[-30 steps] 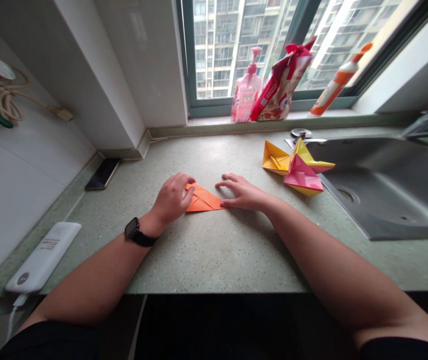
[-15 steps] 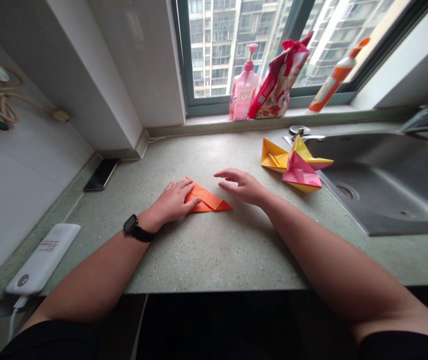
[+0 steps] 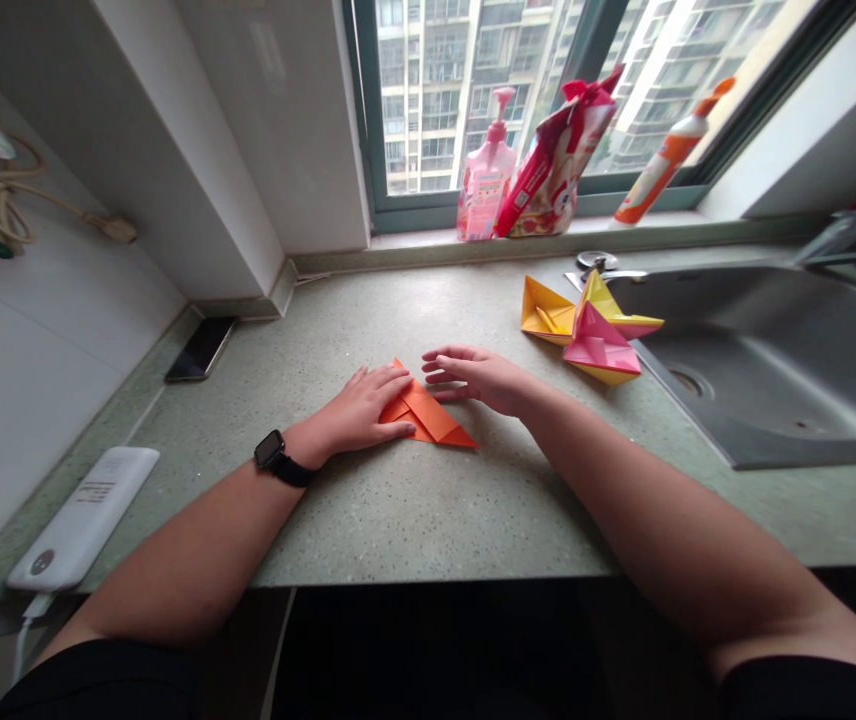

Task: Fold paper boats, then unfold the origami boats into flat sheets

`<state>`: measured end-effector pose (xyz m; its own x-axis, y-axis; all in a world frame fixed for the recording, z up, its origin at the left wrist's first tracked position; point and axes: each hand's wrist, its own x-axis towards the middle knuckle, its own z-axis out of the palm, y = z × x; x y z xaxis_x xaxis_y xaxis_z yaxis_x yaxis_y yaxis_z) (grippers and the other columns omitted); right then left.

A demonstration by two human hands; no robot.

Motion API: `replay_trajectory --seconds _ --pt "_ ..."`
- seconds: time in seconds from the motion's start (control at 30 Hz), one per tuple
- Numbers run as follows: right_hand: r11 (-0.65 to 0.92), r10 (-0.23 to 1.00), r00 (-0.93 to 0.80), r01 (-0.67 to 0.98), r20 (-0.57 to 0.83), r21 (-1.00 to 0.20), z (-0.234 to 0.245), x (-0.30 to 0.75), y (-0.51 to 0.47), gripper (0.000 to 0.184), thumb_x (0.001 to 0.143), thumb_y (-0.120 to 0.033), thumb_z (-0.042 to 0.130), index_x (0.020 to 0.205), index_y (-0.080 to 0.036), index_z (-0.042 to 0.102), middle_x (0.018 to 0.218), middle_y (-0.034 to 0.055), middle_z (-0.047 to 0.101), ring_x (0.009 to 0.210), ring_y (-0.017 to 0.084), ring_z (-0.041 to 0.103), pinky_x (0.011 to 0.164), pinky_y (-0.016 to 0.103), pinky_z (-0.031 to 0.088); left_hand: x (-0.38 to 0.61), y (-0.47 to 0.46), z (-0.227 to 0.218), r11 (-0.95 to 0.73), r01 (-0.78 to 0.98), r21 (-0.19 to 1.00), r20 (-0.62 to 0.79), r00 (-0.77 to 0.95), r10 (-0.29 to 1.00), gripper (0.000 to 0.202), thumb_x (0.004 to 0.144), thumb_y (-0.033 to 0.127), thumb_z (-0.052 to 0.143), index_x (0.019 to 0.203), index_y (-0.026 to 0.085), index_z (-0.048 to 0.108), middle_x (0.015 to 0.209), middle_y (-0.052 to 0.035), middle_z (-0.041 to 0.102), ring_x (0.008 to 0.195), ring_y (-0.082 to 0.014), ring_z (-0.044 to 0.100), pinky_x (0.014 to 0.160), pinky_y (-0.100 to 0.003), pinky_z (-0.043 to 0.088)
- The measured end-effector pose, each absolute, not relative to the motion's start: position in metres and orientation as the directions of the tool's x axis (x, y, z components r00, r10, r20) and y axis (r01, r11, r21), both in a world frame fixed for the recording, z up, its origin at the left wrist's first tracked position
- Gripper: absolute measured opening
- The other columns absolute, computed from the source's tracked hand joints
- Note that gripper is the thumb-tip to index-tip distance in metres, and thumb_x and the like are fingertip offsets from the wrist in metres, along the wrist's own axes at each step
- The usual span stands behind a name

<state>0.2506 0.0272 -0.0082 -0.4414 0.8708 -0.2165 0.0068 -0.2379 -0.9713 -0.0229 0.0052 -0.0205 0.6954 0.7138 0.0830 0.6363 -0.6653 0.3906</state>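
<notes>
A folded sheet of orange paper, roughly triangular, lies flat on the countertop. My left hand rests open over its left end, fingers stretched out and pressing it down, so that part of the paper is hidden. Just beyond the paper's right side, my right hand hovers with its fingers apart and nothing in them. To the right stand folded paper boats: an orange-yellow one, a yellow one and a pink one with a yellow underside.
A steel sink is set into the counter at right. At left lie a phone and a white power bank with a cable. On the windowsill stand a pink pump bottle, a red bag and an orange-white bottle.
The orange paper has turned clockwise a little and shifted right and nearer, with my left hand moving along on it. My right hand has moved slightly left and its fingers have spread.
</notes>
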Motion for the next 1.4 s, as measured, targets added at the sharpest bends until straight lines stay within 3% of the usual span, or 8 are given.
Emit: replay_trajectory --seconds 0.3,0.43,0.7,0.87,1.03,1.13,1.23,1.4 --pt "-0.262 0.885 -0.406 -0.031 -0.227 -0.965 -0.007 0.248 0.027 0.022 0.097 -0.034 0.078 0.115 -0.023 0.076 0.125 0.0135 0.078 0.115 0.027 0.077 0.106 0.054 0.067 -0.023 0.005 -0.021 -0.663 0.637 0.392 0.096 0.689 0.718 0.080 0.101 0.057 0.072 0.168 0.024 0.045 0.173 -0.0187 0.046 0.162 -0.0375 0.042 0.136 -0.068 0.021" --pt "-0.300 0.875 -0.416 -0.063 -0.248 -0.952 -0.006 0.247 0.025 0.030 0.090 -0.027 0.084 0.118 -0.022 0.073 0.119 0.0115 0.077 0.108 0.025 0.078 0.105 0.051 0.068 -0.023 0.006 -0.020 -0.687 0.615 0.386 0.139 0.698 0.703 0.081 0.099 0.049 0.076 0.168 0.023 0.043 0.172 -0.0195 0.048 0.159 -0.0381 0.045 0.133 -0.065 0.030" --pt "-0.378 0.821 -0.465 -0.010 -0.331 -0.926 -0.014 0.242 0.019 0.068 0.077 -0.019 0.093 0.137 -0.025 0.060 0.103 0.0038 0.072 0.090 0.023 0.080 0.080 0.040 0.074 -0.023 0.006 -0.022 -0.700 0.596 0.393 0.191 0.692 0.696 0.077 0.098 0.038 0.076 0.165 0.021 0.043 0.169 -0.0206 0.051 0.157 -0.0383 0.048 0.130 -0.062 0.039" --pt "-0.365 0.828 -0.446 0.033 -0.341 -0.930 -0.017 0.241 0.020 0.074 0.075 -0.012 0.088 0.142 -0.026 0.060 0.095 0.0004 0.071 0.080 0.020 0.079 0.067 0.031 0.071 -0.023 0.005 -0.020 -0.717 0.550 0.428 0.264 0.683 0.681 0.073 0.098 0.035 0.073 0.165 0.024 0.045 0.165 -0.0182 0.056 0.155 -0.0361 0.052 0.129 -0.061 0.042" --pt "-0.161 0.942 -0.304 -0.027 -0.145 -0.987 -0.016 0.241 0.026 0.070 0.080 -0.021 0.085 0.143 -0.028 0.056 0.094 -0.0008 0.068 0.085 0.020 0.076 0.071 0.034 0.069 -0.021 -0.001 -0.008 -0.723 0.540 0.431 0.443 0.571 0.691 0.063 0.094 0.014 0.060 0.156 0.023 0.055 0.159 -0.0141 0.061 0.150 -0.0315 0.056 0.129 -0.057 0.044" --pt "0.119 0.977 -0.177 -0.004 0.118 -0.993 -0.013 0.238 0.024 0.072 0.085 -0.032 0.084 0.149 -0.030 0.050 0.098 -0.0012 0.067 0.089 0.020 0.074 0.082 0.039 0.068 -0.018 -0.006 0.000 -0.675 0.591 0.441 0.513 0.451 0.730 0.052 0.100 0.021 0.060 0.151 0.022 0.058 0.157 -0.0139 0.061 0.148 -0.0317 0.056 0.130 -0.057 0.043" --pt "0.339 0.934 -0.153 0.108 0.322 -0.934 -0.009 0.233 0.015 0.072 0.091 -0.040 0.080 0.154 -0.032 0.047 0.101 -0.0001 0.069 0.091 0.020 0.073 0.087 0.039 0.067 -0.014 -0.009 0.002 -0.636 0.600 0.485 0.533 0.374 0.759 0.055 0.104 0.032 0.064 0.157 0.023 0.053 0.160 -0.0153 0.058 0.151 -0.0330 0.054 0.130 -0.058 0.043" --pt "0.479 0.850 -0.320 0.140 0.418 -0.867 -0.005 0.225 0.000 0.064 0.095 -0.044 0.079 0.152 -0.034 0.052 0.099 -0.0003 0.072 0.092 0.020 0.073 0.086 0.038 0.067 -0.010 -0.011 -0.005 -0.572 0.484 0.662 0.461 0.339 0.820 0.061 0.105 0.047 0.069 0.159 0.026 0.050 0.156 -0.0163 0.059 0.122 -0.0287 0.073 0.105 -0.050 0.064"
